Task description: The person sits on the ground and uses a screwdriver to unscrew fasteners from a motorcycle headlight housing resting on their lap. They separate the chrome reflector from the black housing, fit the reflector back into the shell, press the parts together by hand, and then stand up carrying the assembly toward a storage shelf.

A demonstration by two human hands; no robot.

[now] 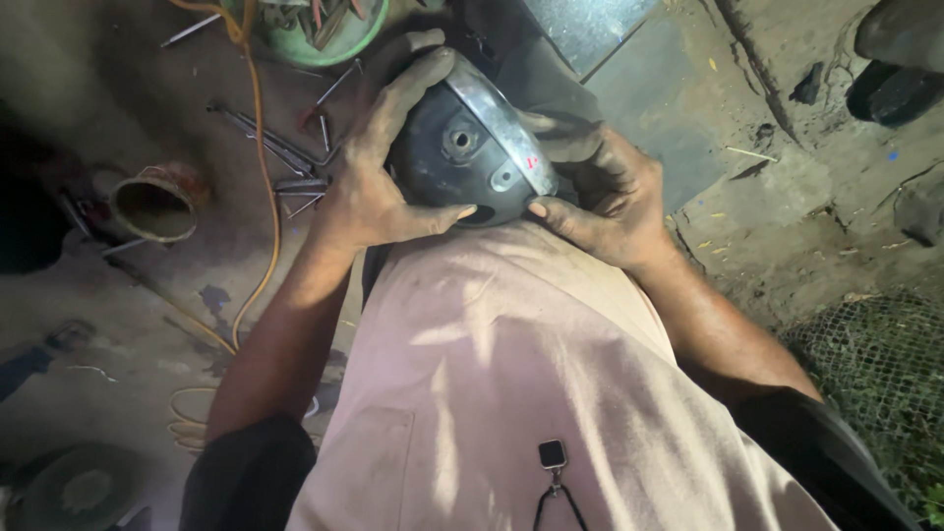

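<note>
Against the person's lap, the left hand (369, 187) and right hand (600, 197) both gripped a round black headlamp shell (470, 157) with a chrome rim, thumbs meeting under it. Beyond, on the dirty floor (128, 305), lay an orange cable (264, 197), scattered metal tools (285, 157), a short pipe (155, 205) and a green bowl (315, 29).

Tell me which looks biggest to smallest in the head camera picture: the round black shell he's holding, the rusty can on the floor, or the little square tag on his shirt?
1. Round black shell, held by the left hand and right hand, though it is nearer the camera.
2. Rusty can.
3. Square tag.
</note>
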